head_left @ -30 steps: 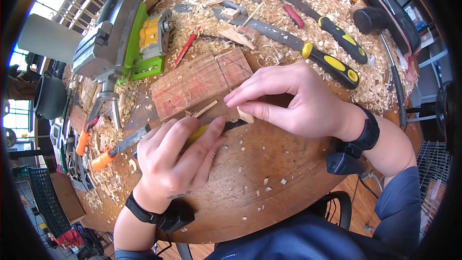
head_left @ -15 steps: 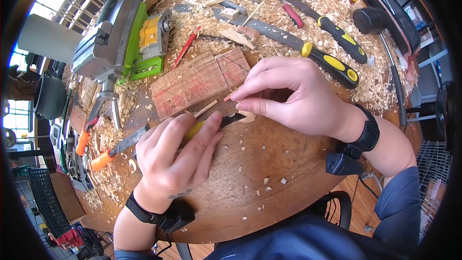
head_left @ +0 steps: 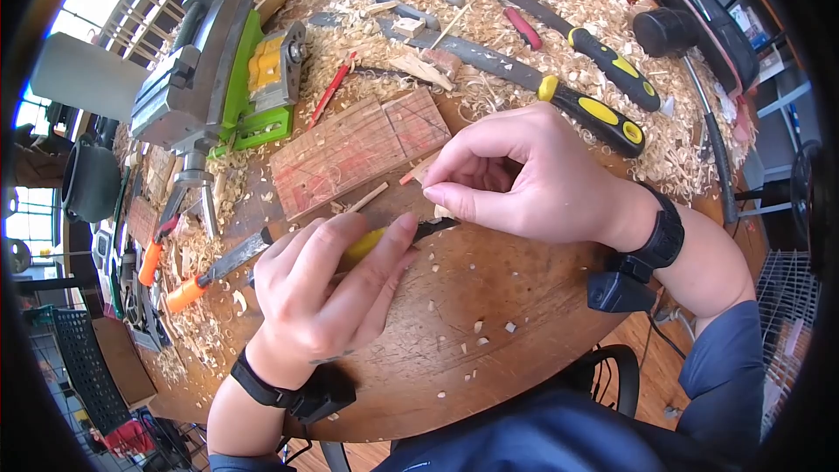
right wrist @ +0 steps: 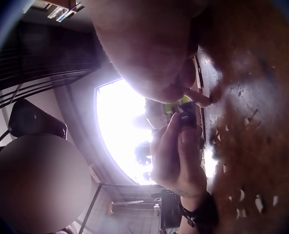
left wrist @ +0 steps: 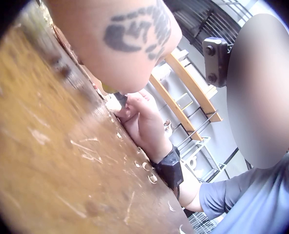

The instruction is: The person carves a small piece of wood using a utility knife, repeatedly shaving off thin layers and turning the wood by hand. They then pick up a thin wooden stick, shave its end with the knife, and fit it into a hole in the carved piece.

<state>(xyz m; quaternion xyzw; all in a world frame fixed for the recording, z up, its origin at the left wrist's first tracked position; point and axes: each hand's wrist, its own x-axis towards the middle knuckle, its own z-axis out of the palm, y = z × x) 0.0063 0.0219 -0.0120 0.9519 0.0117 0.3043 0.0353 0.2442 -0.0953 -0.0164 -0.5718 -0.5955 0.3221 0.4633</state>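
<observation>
In the head view the left hand (head_left: 328, 288) grips a yellow handle (head_left: 360, 249), its dark blade (head_left: 433, 228) pointing right. The right hand (head_left: 542, 179) pinches a small wooden piece (head_left: 419, 171) with a reddish end, mostly hidden by thumb and fingers. Its pale lower end meets the blade tip; exact contact cannot be told. The right wrist view shows the piece (right wrist: 199, 97) sticking out from under the right hand (right wrist: 144, 53), beside the left hand (right wrist: 178, 156). Skin of the left hand (left wrist: 120, 44) hides most of the handle in the left wrist view.
A red-marked board (head_left: 350, 157) and a thin stick (head_left: 367, 197) lie beyond the hands. A vise (head_left: 192, 70) stands at left near orange-handled chisels (head_left: 183, 294). Rasps (head_left: 603, 122), a mallet (head_left: 666, 32) and heaped shavings cover the back. Chips dot the tabletop (head_left: 524, 297).
The blade first drew back from the right fingers, then came nearer to them again. The wooden piece has turned in the right hand, showing its reddish end. The head view has shifted slightly.
</observation>
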